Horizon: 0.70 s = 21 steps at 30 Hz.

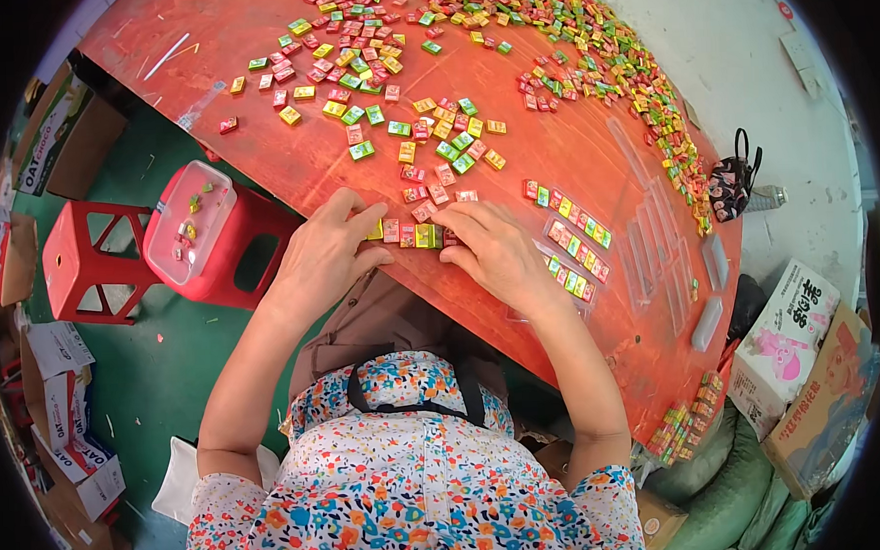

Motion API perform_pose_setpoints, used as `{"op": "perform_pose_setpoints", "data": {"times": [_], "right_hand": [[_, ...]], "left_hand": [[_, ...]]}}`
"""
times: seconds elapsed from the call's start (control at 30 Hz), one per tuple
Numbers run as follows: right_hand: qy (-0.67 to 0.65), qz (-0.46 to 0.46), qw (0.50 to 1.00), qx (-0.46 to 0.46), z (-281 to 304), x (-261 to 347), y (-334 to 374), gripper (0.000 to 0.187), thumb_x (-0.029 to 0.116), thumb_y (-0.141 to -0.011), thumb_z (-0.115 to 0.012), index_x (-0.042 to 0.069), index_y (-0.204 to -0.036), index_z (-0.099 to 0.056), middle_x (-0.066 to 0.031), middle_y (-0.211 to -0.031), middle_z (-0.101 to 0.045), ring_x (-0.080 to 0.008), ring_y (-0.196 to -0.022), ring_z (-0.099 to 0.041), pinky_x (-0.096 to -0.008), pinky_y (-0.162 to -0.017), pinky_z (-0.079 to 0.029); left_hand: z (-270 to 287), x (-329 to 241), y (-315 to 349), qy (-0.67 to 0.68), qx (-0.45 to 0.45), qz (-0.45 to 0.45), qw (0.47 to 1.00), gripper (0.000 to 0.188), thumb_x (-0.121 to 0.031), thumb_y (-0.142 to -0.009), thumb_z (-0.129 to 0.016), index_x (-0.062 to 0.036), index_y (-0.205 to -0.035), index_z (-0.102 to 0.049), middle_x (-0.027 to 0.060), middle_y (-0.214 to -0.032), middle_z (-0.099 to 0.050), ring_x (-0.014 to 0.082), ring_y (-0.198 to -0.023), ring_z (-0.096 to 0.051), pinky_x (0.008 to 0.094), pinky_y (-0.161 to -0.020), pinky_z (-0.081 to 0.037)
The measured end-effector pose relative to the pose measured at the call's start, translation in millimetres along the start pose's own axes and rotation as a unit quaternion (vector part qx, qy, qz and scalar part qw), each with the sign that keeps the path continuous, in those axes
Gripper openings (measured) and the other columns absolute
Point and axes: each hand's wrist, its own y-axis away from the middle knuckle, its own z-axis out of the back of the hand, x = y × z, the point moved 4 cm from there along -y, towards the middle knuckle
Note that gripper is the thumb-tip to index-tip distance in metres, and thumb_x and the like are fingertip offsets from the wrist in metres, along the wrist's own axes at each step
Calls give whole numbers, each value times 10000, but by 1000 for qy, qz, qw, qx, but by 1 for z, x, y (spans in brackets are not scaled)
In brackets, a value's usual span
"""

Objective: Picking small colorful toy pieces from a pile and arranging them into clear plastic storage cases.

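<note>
At the table's near edge, a short row of small boxes [408,234] in red, yellow and green stands side by side between my hands. My left hand [325,248] is closed round the row's left end, thumb and fingers pressed against it. At the right end my right hand [492,249] pinches the row, and its fingers hide the last boxes. Just beyond my fingers lie a few loose small boxes [439,193]. Beside my right hand, several rows of the same boxes [577,251] lie in clear plastic trays.
A big heap of small boxes [586,27] covers the far side of the red table [271,150]. Empty clear trays [652,248] lie to the right, with stacked box rows [683,422] near the right corner. Red stools [100,263], one bearing a plastic tub [191,225], stand left.
</note>
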Motion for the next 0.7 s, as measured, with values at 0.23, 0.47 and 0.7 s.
{"op": "perform_pose_setpoints", "data": {"times": [0.23, 0.47, 0.7], "right_hand": [[63, 31, 997, -10, 5, 5, -1, 420, 212, -772, -778, 101, -1161, -665, -59, -1101, -645, -260, -1013, -615, -390, -887, -432], [66, 46, 995, -52, -2, 4, -2, 287, 172, -775, -772, 87, -1039, -702, -36, -1011, -634, -228, -945, -602, -382, -841, -421], [41, 24, 998, -43, 5, 0, 2, 306, 170, -772, -774, 70, -1050, -691, -61, -1064, -644, -260, -993, -606, -393, -895, -432]], "left_hand": [[-1, 0, 3, -19, -16, -4, 1000, 361, -233, -785, -776, -46, -1074, -670, 106, -963, -568, 307, -842, -632, 422, -702, -533], [-3, -1, 4, -29, -19, -6, 999, 339, -229, -792, -769, -45, -1058, -667, 101, -953, -565, 294, -846, -627, 420, -703, -533], [1, -2, 5, -23, -21, 3, 1000, 440, -221, -783, -775, -48, -1164, -639, 115, -1011, -561, 313, -879, -625, 426, -726, -533]]}}
